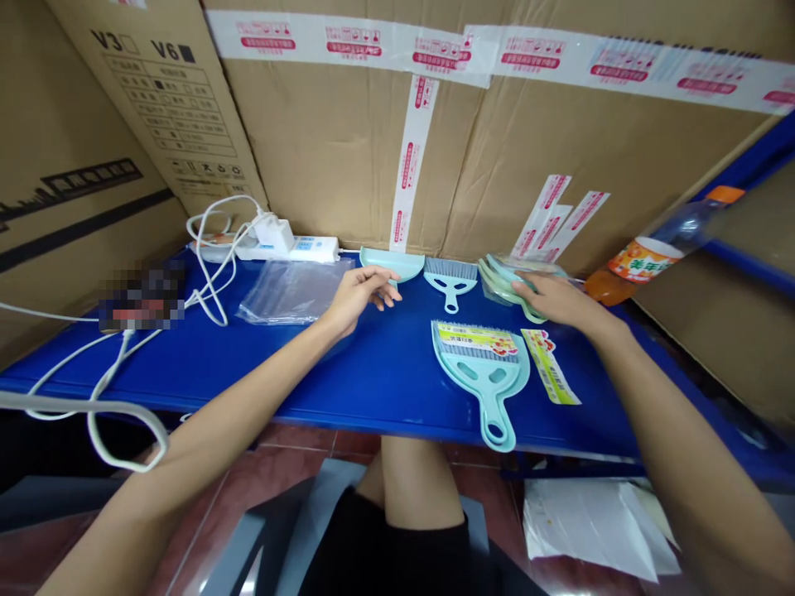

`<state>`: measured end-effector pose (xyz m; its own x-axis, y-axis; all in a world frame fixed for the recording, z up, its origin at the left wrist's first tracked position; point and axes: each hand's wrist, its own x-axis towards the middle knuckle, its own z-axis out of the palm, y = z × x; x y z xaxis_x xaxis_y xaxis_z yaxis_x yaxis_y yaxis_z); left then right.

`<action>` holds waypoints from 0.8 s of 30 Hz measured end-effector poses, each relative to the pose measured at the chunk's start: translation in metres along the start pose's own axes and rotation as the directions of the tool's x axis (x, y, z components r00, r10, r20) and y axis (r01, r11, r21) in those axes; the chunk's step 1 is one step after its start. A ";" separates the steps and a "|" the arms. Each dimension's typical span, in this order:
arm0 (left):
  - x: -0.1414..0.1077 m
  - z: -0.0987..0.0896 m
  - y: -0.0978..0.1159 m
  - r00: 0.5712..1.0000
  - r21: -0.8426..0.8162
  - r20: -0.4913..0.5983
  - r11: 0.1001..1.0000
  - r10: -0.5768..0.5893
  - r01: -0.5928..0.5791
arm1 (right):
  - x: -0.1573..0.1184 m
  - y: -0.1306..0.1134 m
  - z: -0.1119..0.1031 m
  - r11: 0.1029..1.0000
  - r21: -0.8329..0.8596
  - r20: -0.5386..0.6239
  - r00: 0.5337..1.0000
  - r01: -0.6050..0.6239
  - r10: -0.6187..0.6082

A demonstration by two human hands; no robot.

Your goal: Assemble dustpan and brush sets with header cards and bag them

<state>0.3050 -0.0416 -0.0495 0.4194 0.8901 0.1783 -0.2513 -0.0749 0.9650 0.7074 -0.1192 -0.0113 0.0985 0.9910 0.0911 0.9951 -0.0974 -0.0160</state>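
Note:
My left hand (363,296) hovers above the blue table, fingers loosely curled and apart, holding nothing; it is near a light-blue dustpan (391,265). To its right lies a small brush (451,283) with grey bristles. At the back right, my right hand (545,296) rests on a pile of bagged green and blue dustpan pieces (500,285); its fingertips are partly hidden against them. Nearer the front edge, a dustpan and brush set (484,381) lies with a yellow label across its bristles. Beside it is a loose yellow label card (551,368).
Clear plastic bags (295,294) lie left of my left hand. Behind them is a white power strip (314,248) with tangled cables. An orange-capped bottle (646,257) leans at the right. Cardboard boxes (335,141) wall off the back.

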 end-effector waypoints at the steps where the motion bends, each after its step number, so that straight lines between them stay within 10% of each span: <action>1: 0.001 -0.001 0.000 1.000 0.006 -0.021 1.000 0.003 -0.003 | 0.000 -0.002 0.005 1.000 -0.016 -0.032 0.999 -0.006 0.005; 9: 0.004 -0.006 0.003 0.990 0.102 -0.079 0.989 0.115 -0.107 | -0.034 -0.049 -0.008 0.996 -0.002 -0.396 0.915 0.088 -0.081; 12: 0.004 -0.005 -0.001 0.982 0.187 -0.021 0.965 0.189 -0.182 | -0.044 -0.072 -0.017 0.949 0.190 -0.110 0.966 0.253 -0.236; 15: 0.004 -0.004 -0.009 0.974 0.258 0.033 0.939 0.226 -0.226 | -0.039 -0.079 -0.017 0.911 0.272 0.225 0.899 0.311 -0.375; 24: -0.010 0.003 -0.009 0.920 0.489 0.216 0.780 0.327 -0.392 | -0.017 -0.062 -0.013 0.903 0.389 0.414 0.841 0.182 -0.347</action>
<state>0.3057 -0.0507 -0.0589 0.4924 0.6970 0.5212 0.0658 -0.6270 0.7763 0.6443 -0.1309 0.0006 -0.2658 0.9058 -0.3298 0.9141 0.1282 -0.3847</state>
